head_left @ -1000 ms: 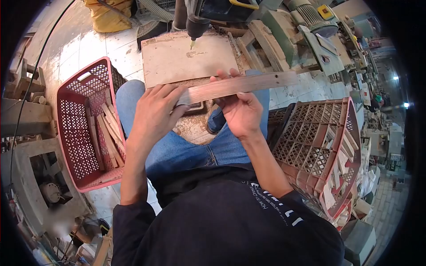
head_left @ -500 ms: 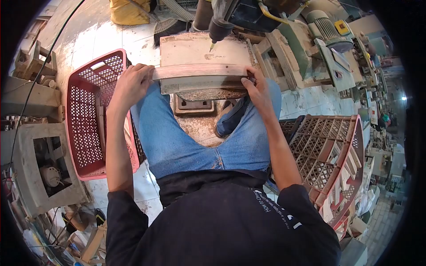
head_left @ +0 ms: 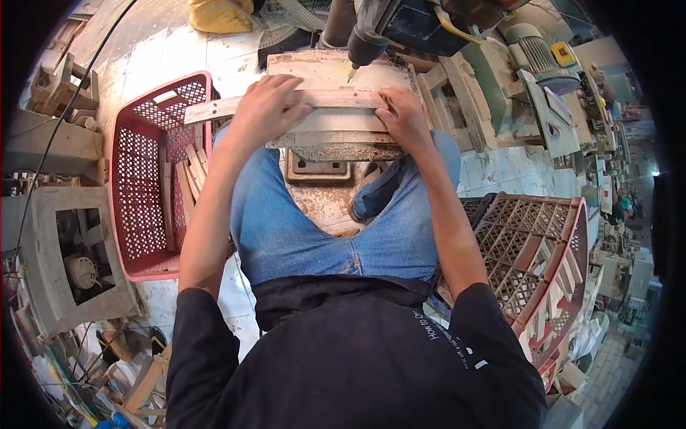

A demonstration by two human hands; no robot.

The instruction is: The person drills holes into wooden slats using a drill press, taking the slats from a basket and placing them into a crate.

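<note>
A long pale wooden strip lies crosswise on the work board, with small dark holes near its left end and below the drill. My left hand grips the strip left of the drill, fingers over the far edge and thumb on the near side. At the strip's right end, my right hand pinches it between thumb and fingers. Above the board hangs a drill chuck with a thin bit, its tip just beyond the strip's far edge. The strip's left end juts past the board over a crate.
A red plastic crate with some wooden strips stands at my left. At my right is a brown crate holding many wood pieces. A motor sits at the far right, and a yellow sack lies at the far left.
The wooden strip has shifted left, its holed left end now showing beyond my left hand. My left hand has moved right along the strip; my right hand stays at the right end.
</note>
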